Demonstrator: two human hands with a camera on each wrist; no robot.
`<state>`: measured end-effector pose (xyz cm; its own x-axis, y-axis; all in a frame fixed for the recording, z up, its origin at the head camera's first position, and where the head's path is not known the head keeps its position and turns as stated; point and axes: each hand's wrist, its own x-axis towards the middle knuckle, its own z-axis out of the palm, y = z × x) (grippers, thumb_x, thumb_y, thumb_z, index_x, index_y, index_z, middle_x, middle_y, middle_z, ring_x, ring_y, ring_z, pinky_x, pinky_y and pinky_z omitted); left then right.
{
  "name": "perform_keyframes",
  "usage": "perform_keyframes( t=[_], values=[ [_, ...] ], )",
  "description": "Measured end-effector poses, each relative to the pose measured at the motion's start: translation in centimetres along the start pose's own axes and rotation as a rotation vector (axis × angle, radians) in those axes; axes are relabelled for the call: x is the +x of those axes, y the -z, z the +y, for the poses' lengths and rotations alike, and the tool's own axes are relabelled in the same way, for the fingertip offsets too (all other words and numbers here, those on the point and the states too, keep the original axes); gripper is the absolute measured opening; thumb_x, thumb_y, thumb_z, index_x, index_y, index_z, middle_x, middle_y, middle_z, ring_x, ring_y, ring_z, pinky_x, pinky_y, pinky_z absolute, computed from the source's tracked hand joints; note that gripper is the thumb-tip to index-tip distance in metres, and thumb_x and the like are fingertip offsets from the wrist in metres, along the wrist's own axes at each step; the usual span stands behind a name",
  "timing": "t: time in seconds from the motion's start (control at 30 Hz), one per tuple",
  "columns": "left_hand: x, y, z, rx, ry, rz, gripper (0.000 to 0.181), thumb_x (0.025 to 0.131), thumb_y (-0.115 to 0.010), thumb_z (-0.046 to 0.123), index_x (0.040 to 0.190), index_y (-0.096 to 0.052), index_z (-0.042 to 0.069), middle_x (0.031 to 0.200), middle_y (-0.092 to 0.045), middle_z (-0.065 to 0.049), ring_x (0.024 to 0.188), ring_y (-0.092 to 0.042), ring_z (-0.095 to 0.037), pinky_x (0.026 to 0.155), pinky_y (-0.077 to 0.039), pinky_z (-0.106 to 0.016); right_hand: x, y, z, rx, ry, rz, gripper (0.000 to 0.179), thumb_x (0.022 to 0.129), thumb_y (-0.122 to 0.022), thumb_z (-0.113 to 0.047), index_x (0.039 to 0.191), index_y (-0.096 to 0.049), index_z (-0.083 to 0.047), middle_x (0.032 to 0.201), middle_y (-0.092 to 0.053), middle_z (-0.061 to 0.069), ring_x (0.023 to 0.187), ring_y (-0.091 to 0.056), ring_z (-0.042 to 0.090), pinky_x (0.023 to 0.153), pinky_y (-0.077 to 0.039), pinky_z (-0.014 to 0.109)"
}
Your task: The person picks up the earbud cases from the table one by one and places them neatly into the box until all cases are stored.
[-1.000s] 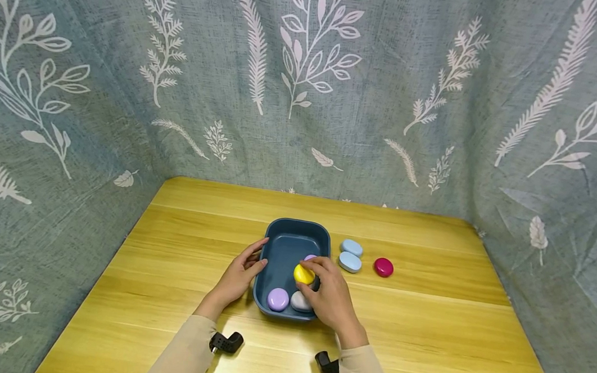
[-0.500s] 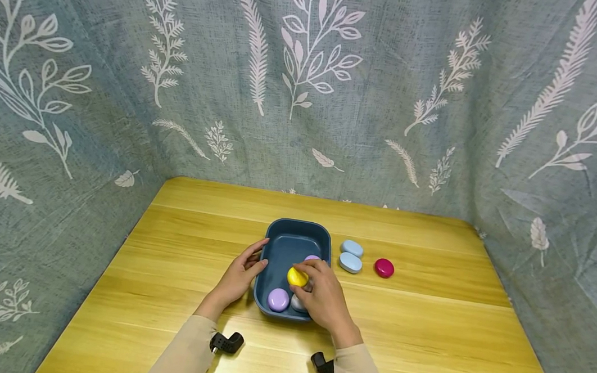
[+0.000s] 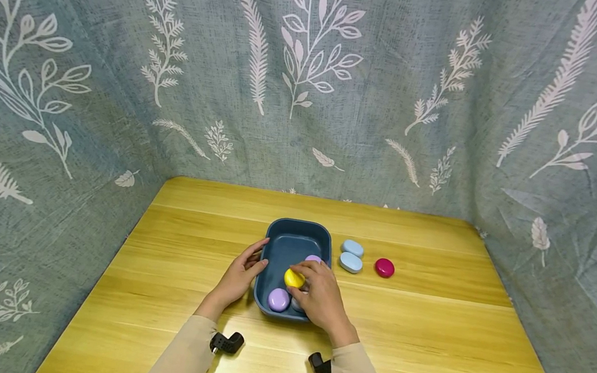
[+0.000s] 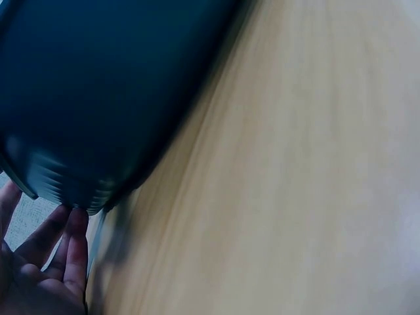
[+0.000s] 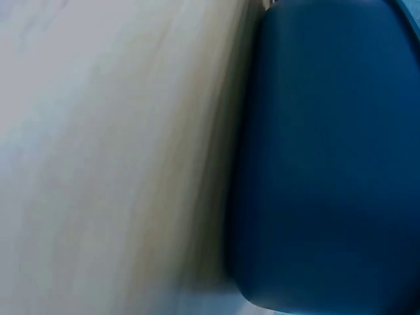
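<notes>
A dark blue rectangular bin (image 3: 296, 227) stands on the wooden table. My left hand (image 3: 237, 276) rests against its left side, fingertips touching the wall, as the left wrist view also shows. Over the bin's near right part, my right hand (image 3: 323, 295) pinches a glossy yellow round soap-like piece (image 3: 292, 278) between thumb and fingers. Inside the bin, a lilac round piece (image 3: 278, 300) lies at the near left. Another lilac piece (image 3: 312, 259) is by the right wall, and a grey one (image 3: 296, 305) is mostly hidden by my right hand.
Right of the bin, two light blue oval pieces (image 3: 351, 262) lie close together on the table (image 3: 423, 328). A dark pink round piece (image 3: 384, 267) sits farther right. Patterned grey-green curtains (image 3: 300, 153) enclose the table at the back and sides.
My right hand has moved slightly left and toward me within the bin, carrying the yellow piece and covering more of the grey one. My left hand has stayed in place.
</notes>
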<state>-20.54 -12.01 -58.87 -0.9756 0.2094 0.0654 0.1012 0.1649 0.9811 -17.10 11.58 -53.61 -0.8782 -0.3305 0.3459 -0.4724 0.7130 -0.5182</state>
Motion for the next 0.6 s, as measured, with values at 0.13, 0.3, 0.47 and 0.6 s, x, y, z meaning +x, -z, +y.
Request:
perform_keyframes(
  t=[0.13,0.3,0.47,0.6],
  values=[
    [-0.02,0.01,0.05,0.0,0.001,0.003,0.055,0.106,-0.061,0.032,0.159,-0.043,0.029,0.164,-0.042,-0.004,0.145,-0.048,-0.034,0.118,-0.042,-0.053,-0.07,-0.13,-0.02,-0.03,0.003,-0.011,0.043,0.08,-0.091,-0.022,0.12,-0.077,-0.012,0.12,-0.072,0.003,0.118,-0.065,0.025,0.122,-0.035,0.056],
    [-0.03,0.04,0.07,0.001,0.002,0.003,0.054,0.106,-0.06,0.03,0.158,-0.044,0.03,0.164,-0.042,-0.003,0.146,-0.047,-0.033,0.119,-0.042,-0.052,-0.1,-0.3,0.04,-0.064,0.015,-0.021,0.043,0.08,-0.091,-0.024,0.119,-0.077,-0.014,0.12,-0.073,0.002,0.118,-0.065,0.025,0.122,-0.035,0.055],
    [0.03,0.05,0.02,0.002,-0.001,-0.002,0.055,0.107,-0.06,0.03,0.159,-0.043,0.028,0.164,-0.041,-0.003,0.146,-0.047,-0.033,0.119,-0.041,-0.052,-0.18,-0.39,0.09,-0.079,0.019,-0.034,0.042,0.08,-0.091,-0.026,0.118,-0.077,-0.015,0.12,-0.073,0.001,0.119,-0.065,0.024,0.122,-0.034,0.054],
    [0.03,0.06,-0.02,0.0,0.004,-0.006,0.056,0.107,-0.06,0.03,0.159,-0.042,0.026,0.165,-0.04,-0.002,0.147,-0.046,-0.033,0.119,-0.041,-0.052,-0.23,-0.41,0.05,-0.08,0.014,-0.049,0.041,0.081,-0.09,-0.028,0.119,-0.077,-0.016,0.121,-0.074,0.0,0.122,-0.064,0.024,0.123,-0.033,0.054]
  ],
)
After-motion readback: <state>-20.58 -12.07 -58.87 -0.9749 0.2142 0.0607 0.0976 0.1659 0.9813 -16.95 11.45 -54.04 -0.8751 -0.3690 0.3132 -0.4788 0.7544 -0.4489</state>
